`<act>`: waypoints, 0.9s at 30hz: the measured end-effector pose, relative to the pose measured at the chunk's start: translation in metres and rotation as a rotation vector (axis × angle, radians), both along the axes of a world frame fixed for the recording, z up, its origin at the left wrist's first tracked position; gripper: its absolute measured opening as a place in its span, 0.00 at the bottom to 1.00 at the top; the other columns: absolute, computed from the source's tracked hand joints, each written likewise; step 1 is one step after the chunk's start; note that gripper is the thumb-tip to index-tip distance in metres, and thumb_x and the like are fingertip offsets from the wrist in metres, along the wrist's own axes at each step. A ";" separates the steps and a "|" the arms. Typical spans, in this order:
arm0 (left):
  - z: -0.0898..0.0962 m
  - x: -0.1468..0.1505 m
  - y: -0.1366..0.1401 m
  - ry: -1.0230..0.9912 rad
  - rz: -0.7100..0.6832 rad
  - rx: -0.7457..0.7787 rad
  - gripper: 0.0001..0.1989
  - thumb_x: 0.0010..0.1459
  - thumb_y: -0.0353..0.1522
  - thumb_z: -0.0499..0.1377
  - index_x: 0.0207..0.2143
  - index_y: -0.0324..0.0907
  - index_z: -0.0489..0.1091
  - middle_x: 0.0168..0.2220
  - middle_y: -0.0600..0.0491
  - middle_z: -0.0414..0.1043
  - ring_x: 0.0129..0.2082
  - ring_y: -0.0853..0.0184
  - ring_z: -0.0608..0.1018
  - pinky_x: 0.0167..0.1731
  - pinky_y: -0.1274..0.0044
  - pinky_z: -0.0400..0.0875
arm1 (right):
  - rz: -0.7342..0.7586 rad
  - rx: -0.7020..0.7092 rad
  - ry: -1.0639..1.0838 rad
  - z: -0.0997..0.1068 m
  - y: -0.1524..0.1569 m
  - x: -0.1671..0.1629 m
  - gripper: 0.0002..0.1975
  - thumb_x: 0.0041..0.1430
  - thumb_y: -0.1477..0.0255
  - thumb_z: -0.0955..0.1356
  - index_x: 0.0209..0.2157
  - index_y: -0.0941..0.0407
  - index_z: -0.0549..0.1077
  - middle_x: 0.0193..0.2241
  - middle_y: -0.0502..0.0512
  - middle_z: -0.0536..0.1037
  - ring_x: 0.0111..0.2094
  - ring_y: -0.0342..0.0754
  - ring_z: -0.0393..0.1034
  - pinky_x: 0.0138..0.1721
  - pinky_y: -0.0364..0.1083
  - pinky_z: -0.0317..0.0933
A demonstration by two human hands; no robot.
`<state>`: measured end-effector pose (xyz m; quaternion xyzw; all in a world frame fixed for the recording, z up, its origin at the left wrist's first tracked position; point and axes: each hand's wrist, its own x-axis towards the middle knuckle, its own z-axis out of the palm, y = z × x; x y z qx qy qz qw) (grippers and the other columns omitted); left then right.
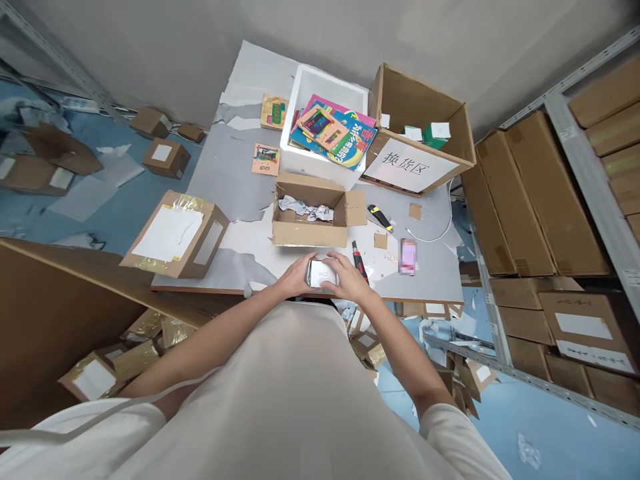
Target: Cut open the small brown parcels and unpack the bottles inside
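Observation:
Between my two hands, at the table's front edge, is a small white box (321, 274) with faint lettering on its face. My left hand (296, 276) is closed round its left side, and my right hand (347, 277) grips its right side. Just beyond them stands an open cardboard box (310, 235) with its flaps folded out and crumpled paper (306, 209) inside. To the right of my right hand lies a red and black utility knife (359, 261). Farther off is a yellow and black utility knife (380, 218).
A taped carton (213, 247) sits on the table's left. Behind are a white foam box (320, 163) piled with colourful books (340, 137) and a large labelled carton (420, 180) holding small boxes. A phone (408, 257) and a white cable (435, 238) lie right. Shelves (565, 127) stand beyond.

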<state>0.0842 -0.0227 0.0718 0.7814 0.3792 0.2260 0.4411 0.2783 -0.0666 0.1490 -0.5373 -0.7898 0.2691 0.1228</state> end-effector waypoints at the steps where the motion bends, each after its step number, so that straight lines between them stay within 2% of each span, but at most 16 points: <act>1: -0.002 0.001 -0.002 -0.001 0.016 0.007 0.48 0.42 0.43 0.69 0.61 0.40 0.50 0.55 0.41 0.66 0.55 0.51 0.70 0.53 0.60 0.66 | -0.011 0.008 -0.042 0.004 0.000 -0.003 0.27 0.56 0.64 0.70 0.56 0.56 0.64 0.60 0.66 0.60 0.62 0.60 0.52 0.58 0.60 0.56; 5: -0.008 0.003 -0.004 0.015 0.048 0.033 0.47 0.42 0.43 0.68 0.60 0.41 0.51 0.55 0.41 0.65 0.55 0.51 0.70 0.53 0.60 0.66 | -0.054 -0.004 -0.169 0.013 0.001 -0.011 0.27 0.54 0.66 0.71 0.55 0.58 0.66 0.61 0.68 0.57 0.63 0.62 0.51 0.59 0.59 0.55; 10: -0.009 0.007 0.002 0.032 -0.001 0.053 0.45 0.42 0.44 0.68 0.59 0.40 0.52 0.55 0.40 0.65 0.56 0.50 0.69 0.54 0.60 0.66 | -0.114 -0.077 -0.207 0.014 0.007 -0.011 0.29 0.49 0.66 0.74 0.53 0.56 0.67 0.61 0.66 0.57 0.61 0.61 0.53 0.56 0.58 0.58; 13: -0.011 0.009 0.001 0.041 -0.017 0.062 0.46 0.41 0.43 0.68 0.59 0.40 0.52 0.56 0.39 0.64 0.56 0.50 0.69 0.54 0.60 0.66 | -0.106 -0.081 -0.210 0.011 0.013 -0.011 0.30 0.43 0.69 0.76 0.49 0.57 0.67 0.56 0.65 0.61 0.58 0.59 0.57 0.55 0.58 0.59; 16: -0.016 0.012 -0.003 0.027 -0.030 0.053 0.46 0.41 0.42 0.69 0.59 0.39 0.52 0.54 0.40 0.66 0.55 0.50 0.70 0.53 0.61 0.66 | -0.093 -0.095 -0.201 0.010 0.015 -0.011 0.28 0.40 0.72 0.77 0.44 0.57 0.66 0.48 0.62 0.66 0.50 0.57 0.63 0.48 0.55 0.63; 18: -0.018 0.014 -0.005 0.010 -0.025 0.040 0.46 0.41 0.42 0.69 0.59 0.40 0.53 0.53 0.41 0.67 0.54 0.51 0.71 0.53 0.62 0.67 | -0.098 -0.068 -0.166 0.013 0.008 -0.009 0.23 0.43 0.73 0.75 0.41 0.56 0.65 0.43 0.59 0.68 0.45 0.54 0.65 0.45 0.53 0.64; 21: -0.019 0.017 -0.001 0.008 0.010 0.015 0.46 0.41 0.41 0.69 0.59 0.40 0.53 0.53 0.42 0.67 0.54 0.52 0.72 0.53 0.62 0.67 | -0.035 0.044 -0.050 0.017 -0.014 -0.005 0.08 0.55 0.72 0.70 0.33 0.54 0.65 0.40 0.57 0.70 0.43 0.51 0.66 0.48 0.53 0.62; 23: -0.019 0.019 0.005 0.019 0.011 -0.004 0.46 0.40 0.40 0.69 0.59 0.38 0.53 0.54 0.40 0.66 0.54 0.51 0.71 0.53 0.62 0.67 | 0.058 0.058 0.043 0.017 -0.032 -0.002 0.07 0.59 0.70 0.67 0.29 0.54 0.65 0.38 0.56 0.72 0.42 0.50 0.67 0.49 0.52 0.61; 25: -0.019 0.021 0.011 0.022 -0.012 -0.008 0.46 0.40 0.38 0.68 0.60 0.37 0.53 0.56 0.38 0.64 0.56 0.50 0.69 0.53 0.61 0.67 | 0.059 -0.006 0.121 0.014 -0.043 0.000 0.07 0.62 0.68 0.65 0.30 0.54 0.66 0.37 0.55 0.74 0.40 0.48 0.69 0.46 0.49 0.63; 27: -0.020 0.022 0.015 0.018 -0.043 0.002 0.46 0.40 0.37 0.68 0.60 0.37 0.52 0.57 0.37 0.63 0.57 0.50 0.68 0.54 0.60 0.66 | -0.056 -0.054 0.141 0.010 -0.044 0.001 0.07 0.66 0.71 0.60 0.37 0.54 0.68 0.38 0.55 0.76 0.40 0.46 0.70 0.42 0.46 0.65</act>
